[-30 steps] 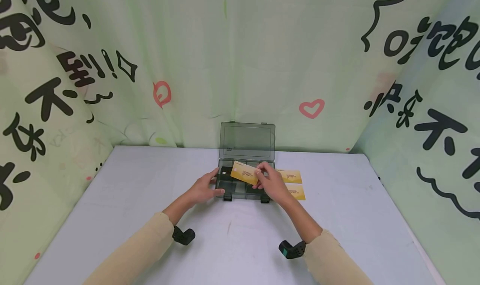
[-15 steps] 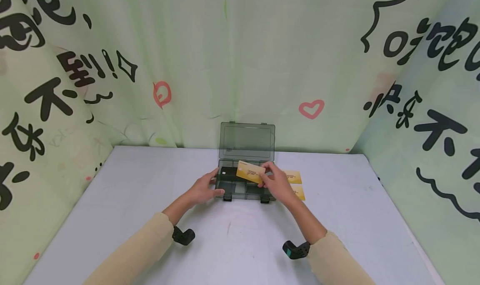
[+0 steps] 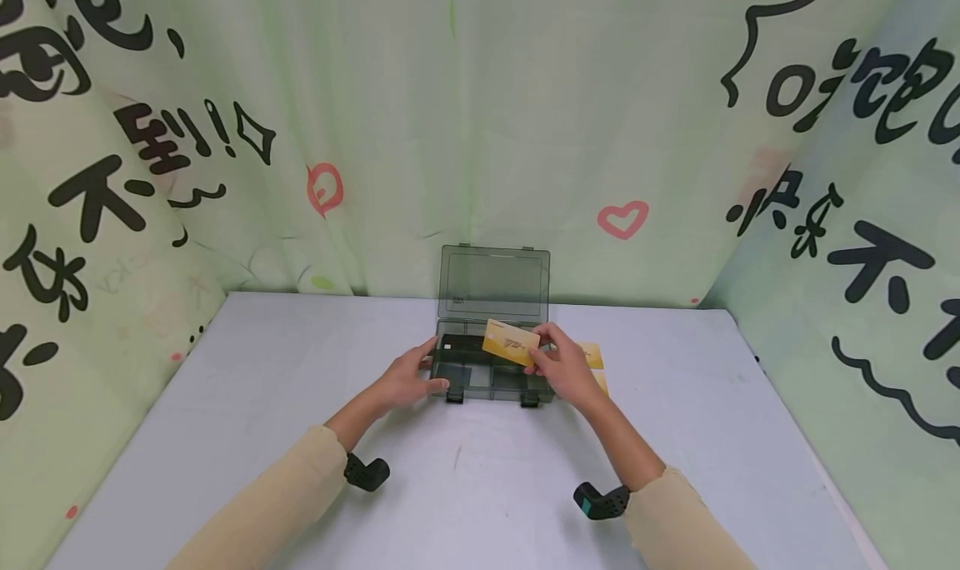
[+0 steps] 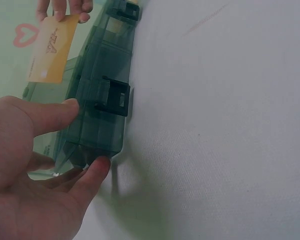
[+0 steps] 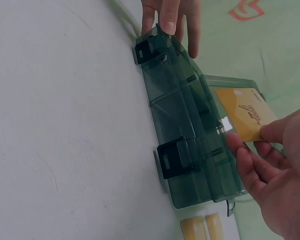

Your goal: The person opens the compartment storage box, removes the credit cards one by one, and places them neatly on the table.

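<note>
While smoky lid (image 3: 494, 280) stands raised, yellow rectangular card (image 3: 510, 342) shows dark lettering (image 5: 250, 114).

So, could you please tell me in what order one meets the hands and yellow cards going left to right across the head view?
Left hand, held yellow card, right hand, then the loose yellow cards. The open case overlaps the first three, so I leave it out.

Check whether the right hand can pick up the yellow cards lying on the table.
Likely not yet: the right hand pinches another card, though the loose cards lie close, beside the box.
</note>
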The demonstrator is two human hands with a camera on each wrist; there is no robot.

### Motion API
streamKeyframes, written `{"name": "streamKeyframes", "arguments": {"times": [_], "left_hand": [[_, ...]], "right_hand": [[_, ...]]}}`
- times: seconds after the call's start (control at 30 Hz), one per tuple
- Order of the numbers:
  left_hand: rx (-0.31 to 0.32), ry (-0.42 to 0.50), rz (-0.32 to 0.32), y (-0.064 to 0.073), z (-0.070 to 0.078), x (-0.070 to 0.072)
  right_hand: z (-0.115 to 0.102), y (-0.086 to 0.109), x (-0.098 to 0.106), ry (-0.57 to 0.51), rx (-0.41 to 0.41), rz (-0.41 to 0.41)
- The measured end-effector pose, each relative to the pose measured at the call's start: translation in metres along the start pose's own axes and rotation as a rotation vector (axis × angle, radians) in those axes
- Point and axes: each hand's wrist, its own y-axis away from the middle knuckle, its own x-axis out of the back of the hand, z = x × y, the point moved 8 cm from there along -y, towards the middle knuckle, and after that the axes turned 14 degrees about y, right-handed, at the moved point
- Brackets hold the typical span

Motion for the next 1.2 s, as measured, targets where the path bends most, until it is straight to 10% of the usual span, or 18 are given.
{"name": "streamKeyframes", "arguments": {"times": [1.2], "left_hand": [[0.011, 0.001, -0.004, 0.001, -0.002, 0.0]], "right_hand": [[0.018, 0.002, 0.024, 0.002, -0.018, 0.065]]}}
